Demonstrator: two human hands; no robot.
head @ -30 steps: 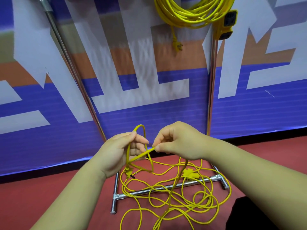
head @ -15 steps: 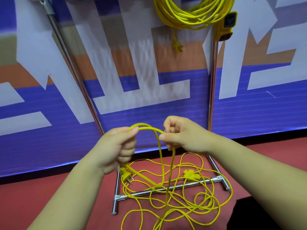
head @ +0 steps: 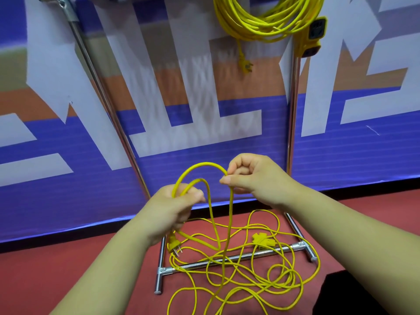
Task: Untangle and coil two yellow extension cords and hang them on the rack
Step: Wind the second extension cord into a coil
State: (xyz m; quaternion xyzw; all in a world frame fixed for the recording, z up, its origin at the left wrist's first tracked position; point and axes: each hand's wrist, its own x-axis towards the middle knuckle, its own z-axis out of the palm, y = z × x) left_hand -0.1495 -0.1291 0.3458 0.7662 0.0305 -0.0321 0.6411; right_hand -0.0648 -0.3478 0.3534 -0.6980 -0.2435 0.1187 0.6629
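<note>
The loose yellow cord (head: pixel 230 223) lay mostly tangled on the floor (head: pixel 68 280) across the base bar (head: pixel 197 264) of the rack (head: pixel 291 133), with two loops held up in front of the rack. The left hand (head: pixel 175 205) gripped both loops, plug (head: pixel 173 243) dangling just under it, and the right hand (head: pixel 252 178) pinched the bigger loop's top. The other cord (head: pixel 256 19) was already coiled, hanging up top on the rack.

You're facing a big banner (head: pixel 45 201) that fills the whole back. It's blue along the lower part, with an orange band (head: pixel 250 87) higher up and large white blocky shapes (head: pixel 68 64) across both. The print looks smeared in the middle. A thin black strip (head: pixel 45 244) runs under its lower edge, and below that is red floor (head: pixel 45 280). In your bottom right corner there's a dark object (head: pixel 336 296), cut off by the frame; can't tell what it is.
</note>
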